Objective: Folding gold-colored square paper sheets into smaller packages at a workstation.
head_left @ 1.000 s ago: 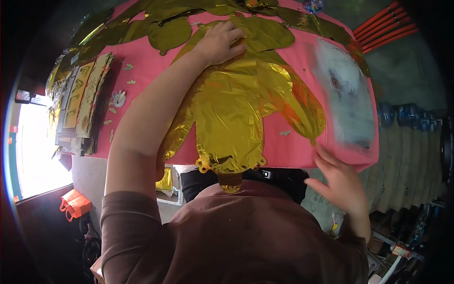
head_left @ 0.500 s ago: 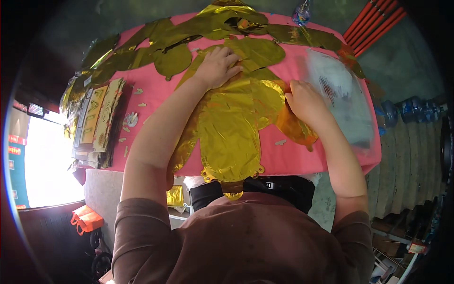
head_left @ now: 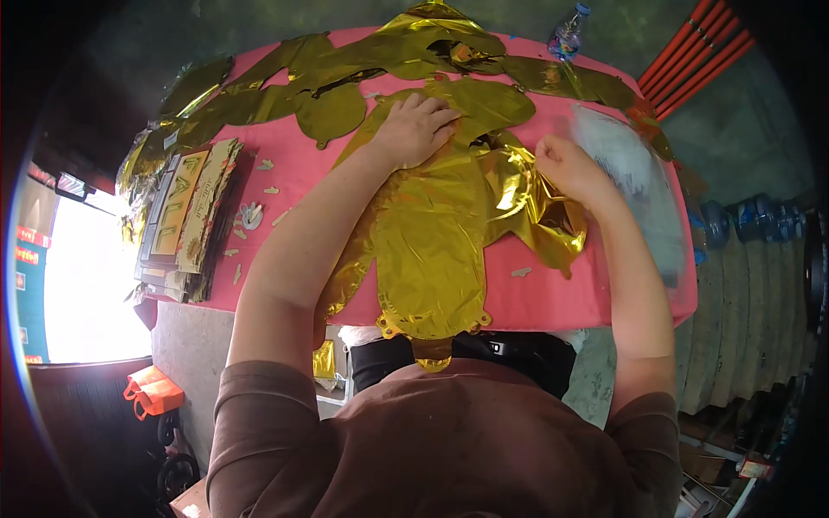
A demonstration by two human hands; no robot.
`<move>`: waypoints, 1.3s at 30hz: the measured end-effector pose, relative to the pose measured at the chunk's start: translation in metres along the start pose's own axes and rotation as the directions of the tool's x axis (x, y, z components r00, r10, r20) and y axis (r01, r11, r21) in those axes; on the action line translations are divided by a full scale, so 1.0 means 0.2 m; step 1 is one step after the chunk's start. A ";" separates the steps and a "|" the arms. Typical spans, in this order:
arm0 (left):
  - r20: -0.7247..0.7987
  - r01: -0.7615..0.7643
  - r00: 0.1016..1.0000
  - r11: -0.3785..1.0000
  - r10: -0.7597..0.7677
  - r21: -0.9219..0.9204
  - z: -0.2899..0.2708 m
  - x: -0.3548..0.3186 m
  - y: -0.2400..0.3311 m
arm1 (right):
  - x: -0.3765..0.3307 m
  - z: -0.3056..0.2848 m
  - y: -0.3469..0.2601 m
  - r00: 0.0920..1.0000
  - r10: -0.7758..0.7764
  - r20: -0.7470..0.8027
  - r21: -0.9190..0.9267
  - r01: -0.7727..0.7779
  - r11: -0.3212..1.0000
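Gold foil shape [head_left: 432, 250] lies spread mid-table on pink cloth [head_left: 566, 302], its tail [head_left: 433, 351] over the edge at 6 o'clock. At 12, a left hand [head_left: 417, 134] rests on it, fingers slightly apart; at 2, a right hand [head_left: 570, 168] curls beside a crumpled flap [head_left: 553, 231], its grip impossible to tell. Printed cards [head_left: 192, 211] lie at 9.

A blown-out white opening [head_left: 99, 276] glares left of the pink table [head_left: 553, 302] — gold foil [head_left: 432, 259] glints on the table, whose edges bow; dim floor [head_left: 509, 15] lies beyond.

Shiny gold foil piece [head_left: 432, 250], pink tablecloth [head_left: 561, 298], brown shirt [head_left: 449, 432], orange bag [head_left: 154, 391], red poles [head_left: 695, 60]
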State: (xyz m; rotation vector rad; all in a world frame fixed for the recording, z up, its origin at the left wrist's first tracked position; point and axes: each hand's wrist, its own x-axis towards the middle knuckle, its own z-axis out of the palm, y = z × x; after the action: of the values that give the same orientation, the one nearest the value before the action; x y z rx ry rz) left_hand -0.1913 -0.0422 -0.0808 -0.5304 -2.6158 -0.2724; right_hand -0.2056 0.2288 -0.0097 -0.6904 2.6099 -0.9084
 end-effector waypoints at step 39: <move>0.151 0.117 0.983 0.988 -0.102 -0.099 0.02 0.02 -0.09 | 0.06 0.51 -0.16 0.899 -0.433 0.071 -0.417 0.421 0.806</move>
State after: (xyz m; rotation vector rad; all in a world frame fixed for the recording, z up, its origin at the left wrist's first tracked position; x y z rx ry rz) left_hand -0.2033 -0.0563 -0.0843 -0.4580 -2.7895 -0.4271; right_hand -0.1629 0.1488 -0.0684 -1.4377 2.7504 -0.4383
